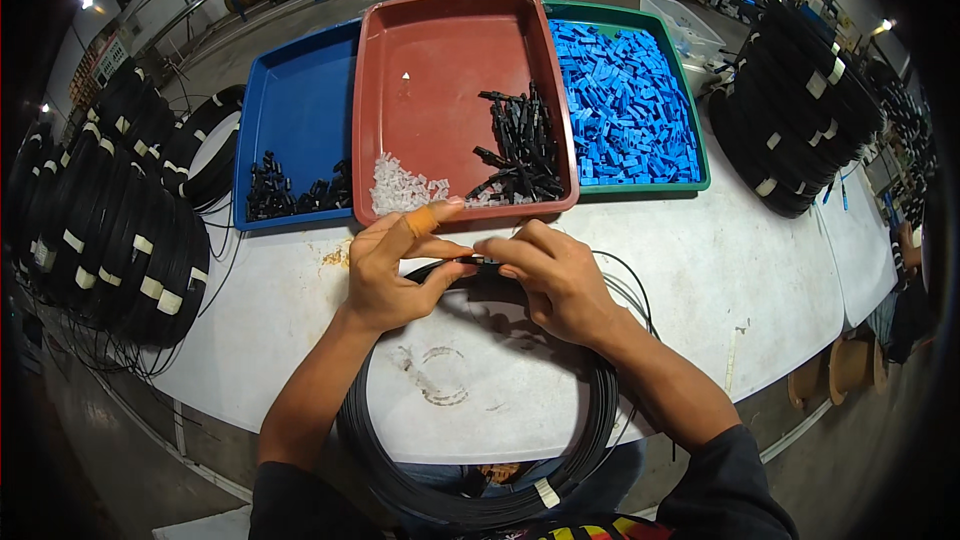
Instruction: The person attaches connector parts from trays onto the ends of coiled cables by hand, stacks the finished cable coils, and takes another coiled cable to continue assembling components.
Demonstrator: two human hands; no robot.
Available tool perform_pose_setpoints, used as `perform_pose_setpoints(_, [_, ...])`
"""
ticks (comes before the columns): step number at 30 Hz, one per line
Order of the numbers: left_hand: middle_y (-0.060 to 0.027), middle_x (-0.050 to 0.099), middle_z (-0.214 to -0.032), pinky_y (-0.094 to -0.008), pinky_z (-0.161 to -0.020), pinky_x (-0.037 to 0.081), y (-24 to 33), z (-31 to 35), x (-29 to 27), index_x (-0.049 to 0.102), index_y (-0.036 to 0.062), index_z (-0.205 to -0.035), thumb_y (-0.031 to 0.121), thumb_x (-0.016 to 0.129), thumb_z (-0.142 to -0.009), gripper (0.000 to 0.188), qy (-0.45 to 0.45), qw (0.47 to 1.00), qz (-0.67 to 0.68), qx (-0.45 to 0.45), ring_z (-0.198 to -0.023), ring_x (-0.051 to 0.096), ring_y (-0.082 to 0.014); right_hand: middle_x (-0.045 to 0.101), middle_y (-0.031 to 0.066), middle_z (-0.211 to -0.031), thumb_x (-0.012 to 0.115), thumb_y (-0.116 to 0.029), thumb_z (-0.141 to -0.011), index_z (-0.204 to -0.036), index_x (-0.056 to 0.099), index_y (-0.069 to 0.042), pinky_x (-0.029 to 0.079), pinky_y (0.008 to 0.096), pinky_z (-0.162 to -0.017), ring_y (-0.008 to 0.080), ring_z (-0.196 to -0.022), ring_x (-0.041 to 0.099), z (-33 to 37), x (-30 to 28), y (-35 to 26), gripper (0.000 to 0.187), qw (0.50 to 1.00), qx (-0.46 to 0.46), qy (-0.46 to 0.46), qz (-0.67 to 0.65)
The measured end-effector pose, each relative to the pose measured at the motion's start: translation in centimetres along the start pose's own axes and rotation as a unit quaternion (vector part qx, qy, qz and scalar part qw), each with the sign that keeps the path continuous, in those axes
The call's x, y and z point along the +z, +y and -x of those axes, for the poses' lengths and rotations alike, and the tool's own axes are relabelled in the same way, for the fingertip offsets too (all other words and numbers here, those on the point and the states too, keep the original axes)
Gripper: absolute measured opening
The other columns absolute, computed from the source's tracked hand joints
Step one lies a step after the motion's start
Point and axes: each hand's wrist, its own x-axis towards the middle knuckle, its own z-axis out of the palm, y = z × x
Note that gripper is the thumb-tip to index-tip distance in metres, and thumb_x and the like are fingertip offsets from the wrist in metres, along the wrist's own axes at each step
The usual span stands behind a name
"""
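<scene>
Both hands meet over the table, just in front of the red tray (420, 90). My left hand (395, 275), an orange-tan wrap round one finger, pinches a small black cable connector (484, 260) between thumb and fingertip. From the other side, my right hand (560, 280) is closed on the same piece; the fingertips hide most of it. Below the hands, a coil of black cable (603, 405) hangs over the table's near edge onto my lap, bound with a pale tape band (546, 493). A loose cable strand (640, 292) arcs out past my right hand.
A blue tray (290, 100) with black parts stands left of the red one, which holds clear plastic pieces (398, 186) and black connectors (525, 145). On the right, a green tray (692, 135) carries blue clips (630, 105). Stacked cable coils (110, 240) flank the left, more coils (800, 105) the right.
</scene>
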Motion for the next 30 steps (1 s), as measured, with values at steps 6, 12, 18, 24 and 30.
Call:
perform_pose_setpoints(6, [-0.0054,0.079,-0.083,-0.0283,-0.083,0.051,-0.3,-0.2,-1.2,0.061,0.0016,-0.131,0.008,0.091,-0.067,0.071,-0.099,0.994,-0.045,0.020,-0.081,0.073,-0.0183,0.062,0.0073,-0.094,0.074,0.005,-0.061,-0.116,0.074,-0.015,0.053,0.0405,-0.069,0.0291,-0.080,0.065,0.4,0.4,0.5,0.059,0.999,-0.011,-0.027,-0.022])
perform_pose_setpoints(12, [-0.0167,0.076,-0.102,-0.0325,-0.092,0.052,-0.5,-0.9,-2.4,0.050,-0.0025,-0.137,0.008,0.076,-0.083,0.061,0.002,0.975,0.159,-0.154,-0.096,0.072,-0.0200,0.061,0.0091,-0.089,0.073,0.003,-0.074,-0.119,0.070,-0.012,0.052,0.0416,-0.068,0.0305,-0.078,0.064,0.1,-0.2,-0.4,0.048,0.998,0.024,-0.048,-0.032])
perform_pose_setpoints(18, [-0.0122,0.076,-0.096,-0.0310,-0.089,0.051,-5.2,-1.2,-6.7,0.068,-0.0007,-0.113,0.002,0.068,-0.091,0.022,0.110,0.983,-0.119,-0.080,-0.088,0.069,-0.0176,0.063,0.0102,-0.088,0.072,0.002,-0.079,-0.114,0.069,-0.008,0.052,0.0406,-0.067,0.0306,-0.078,0.065,0.1,-0.2,-0.3,0.036,0.996,0.020,-0.042,-0.075])
perform_pose_setpoints(24, [-0.0070,0.074,-0.087,-0.0379,-0.080,0.048,-4.7,-2.4,-5.8,0.075,0.0038,-0.096,-0.001,0.073,-0.076,0.021,-0.040,0.961,-0.264,0.076,-0.086,0.069,-0.0242,0.065,0.0109,-0.090,0.070,0.004,-0.080,-0.109,0.069,-0.005,0.053,0.0400,-0.068,0.0310,-0.078,0.066,0.0,-0.3,-0.1,0.030,0.993,0.035,-0.039,-0.104])
perform_pose_setpoints(30, [-0.0050,0.074,-0.092,-0.0366,-0.081,0.050,-6.1,-4.2,-4.4,0.076,0.0067,-0.098,0.000,0.074,-0.071,0.027,-0.098,0.957,-0.248,0.113,-0.092,0.068,-0.0232,0.065,0.0116,-0.089,0.070,0.005,-0.080,-0.107,0.069,-0.004,0.053,0.0395,-0.068,0.0311,-0.077,0.067,-0.2,-0.3,-0.2,0.029,0.991,0.051,-0.042,-0.118])
